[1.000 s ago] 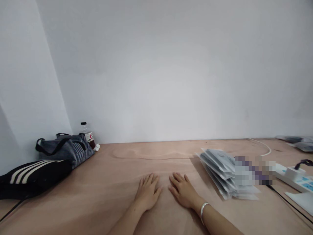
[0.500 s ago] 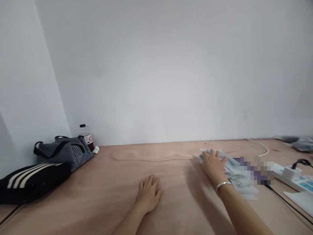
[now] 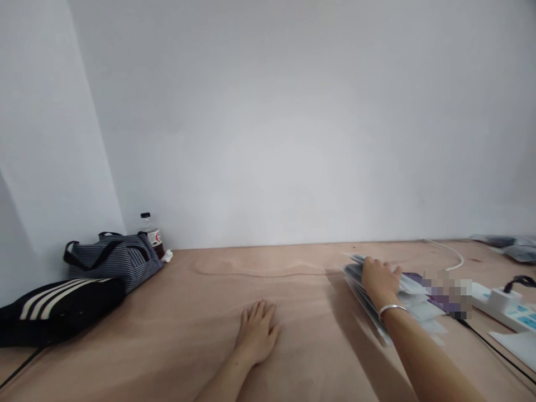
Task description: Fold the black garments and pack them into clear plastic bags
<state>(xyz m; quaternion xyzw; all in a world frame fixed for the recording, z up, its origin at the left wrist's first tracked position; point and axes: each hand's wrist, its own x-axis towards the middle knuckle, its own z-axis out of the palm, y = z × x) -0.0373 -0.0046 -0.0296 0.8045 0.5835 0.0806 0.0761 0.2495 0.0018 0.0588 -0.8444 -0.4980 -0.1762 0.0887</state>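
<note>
Plain, smooth white walls [image 3: 268,128] stand behind the brown table [image 3: 201,312], whose pale wood surface has a soft, wavy grain and meets the wall along its far edge. In the head view, the packets [image 3: 421,307] lie in a loose, fanned stack to the right of the table's middle, well apart from the far edge. They look like thin, cloudy plastic with something grey inside; what it is, I cannot tell. I judge them light and bendable, not fragile, but slippery, so the layers may slide on each other. Probably the best hold is at their left edges, with thumb below and fingers on top.

The right hand [image 3: 380,282], with a shiny bracelet [image 3: 392,306], lies over the top of the stack, its fingers bent; whether it grips, I cannot tell. The left hand [image 3: 256,333] rests flat on the table, fingers spread, holding nothing.

Near the far left corner are a soft striped bag [image 3: 138,271], a clear bottle [image 3: 154,237] with dark liquid and a crumpled tissue [image 3: 167,256]. Nearer along the left side lies a rounded black bag [image 3: 90,312]. Toward the right side is a hard white power strip [image 3: 521,318].
</note>
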